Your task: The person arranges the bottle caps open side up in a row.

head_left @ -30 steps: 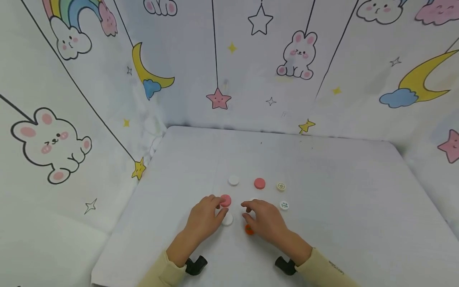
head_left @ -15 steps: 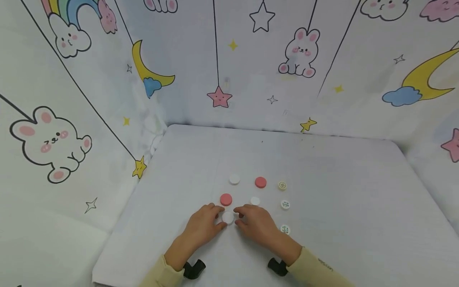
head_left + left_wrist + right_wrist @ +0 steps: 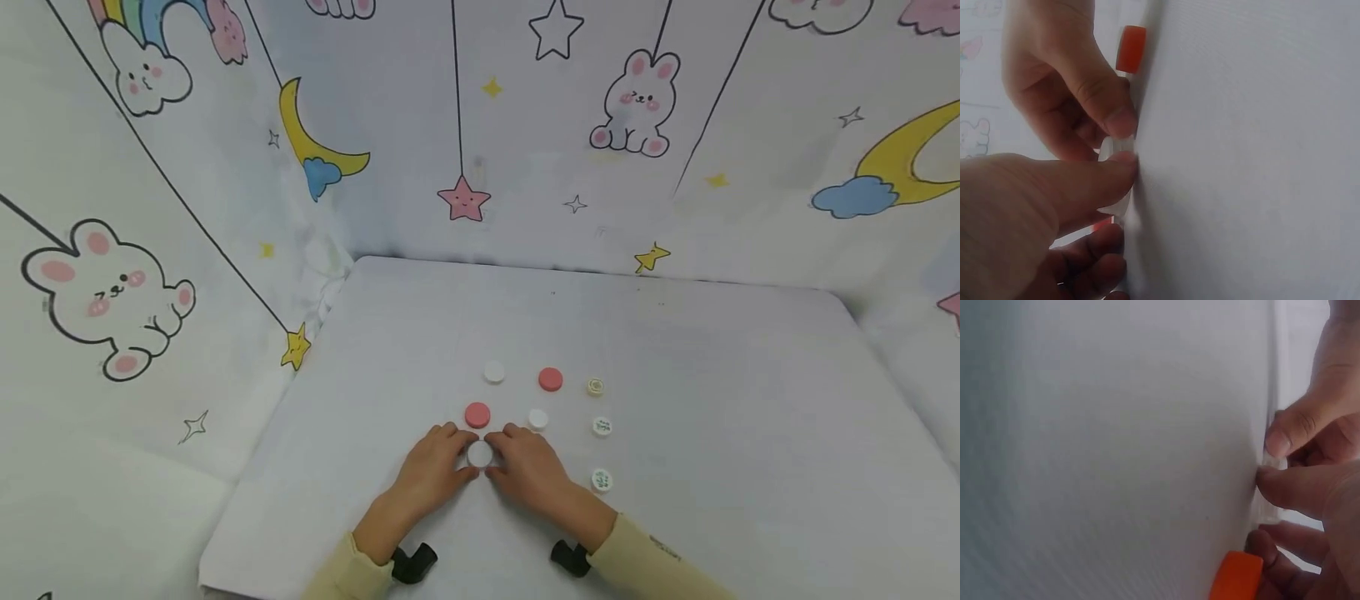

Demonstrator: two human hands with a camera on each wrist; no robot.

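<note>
Both hands have hold of the same white disc (image 3: 480, 454), which sits between them, low over the white table (image 3: 750, 400); whether it rests flat there cannot be told. The left hand (image 3: 431, 471) pinches its left side, thumb at the near edge and fingers toward the far edge. The right hand (image 3: 532, 473) pinches the right side the same way, so the 2 hands ring the disc, and in the wrist views their thumbs partly cover it. A red disc (image 3: 477, 415) lies just beyond the fingertips. In the right wrist view, an orange disc (image 3: 1236, 578) is just beside the right hand's lower fingers. To the right of that hand are 2 patterned discs (image 3: 602, 426), with a yellowish disc (image 3: 596, 386) farther back.
</note>
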